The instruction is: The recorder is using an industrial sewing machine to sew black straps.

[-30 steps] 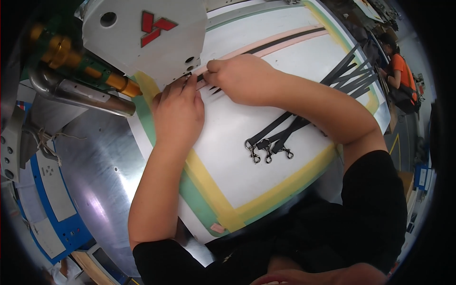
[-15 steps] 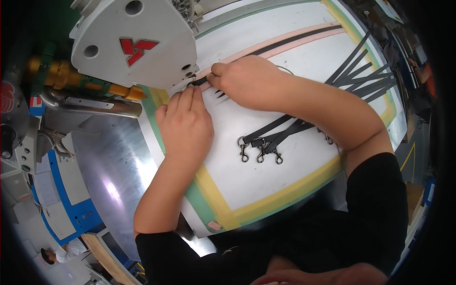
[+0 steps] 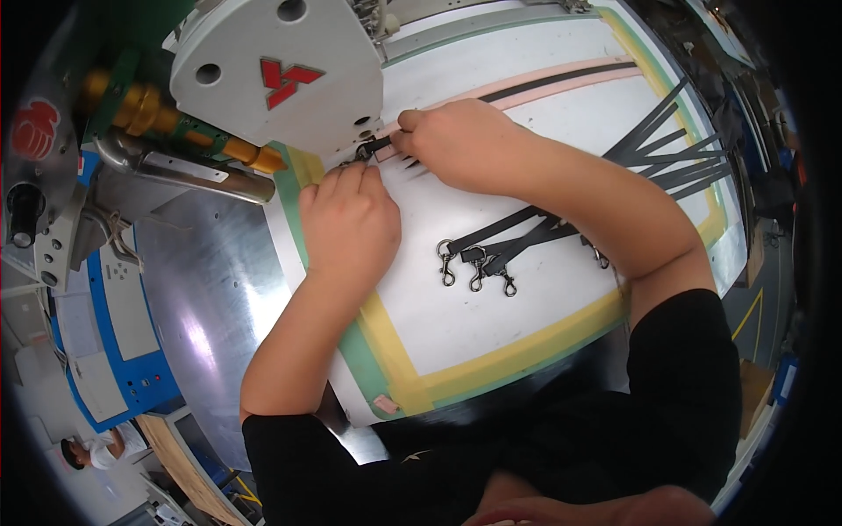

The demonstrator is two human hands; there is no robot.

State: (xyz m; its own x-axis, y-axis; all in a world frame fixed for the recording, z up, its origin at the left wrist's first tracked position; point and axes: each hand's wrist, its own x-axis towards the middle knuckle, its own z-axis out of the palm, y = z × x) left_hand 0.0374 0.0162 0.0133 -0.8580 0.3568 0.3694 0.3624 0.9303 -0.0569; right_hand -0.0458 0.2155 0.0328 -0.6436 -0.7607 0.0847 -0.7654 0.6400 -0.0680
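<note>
A black strap (image 3: 379,145) with a metal clip (image 3: 362,152) at its end lies close to the foot of the white machine head (image 3: 279,66). My right hand (image 3: 460,145) pinches the strap just right of the clip. My left hand (image 3: 353,215) has its fingers bent at the clip; their tips are partly hidden, and the clip appears to be held there. Beyond my right hand, a long black strap (image 3: 561,81) runs between pink strips (image 3: 605,81). Nearer to me, several black straps (image 3: 504,232) with swivel snap hooks (image 3: 477,273) lie crossed beneath my right forearm.
A white work board (image 3: 430,329) edged with yellow and green tape (image 3: 517,364) lies under my hands. At left are a gold cylinder (image 3: 259,158), a metal tube (image 3: 206,175) and a shiny metal table (image 3: 197,289). A blue-edged control panel (image 3: 110,324) and another person (image 3: 92,449) are farther left.
The view has shifted slightly. My hands have drawn a little apart, and the metal clip at the strap's end now shows between them.
</note>
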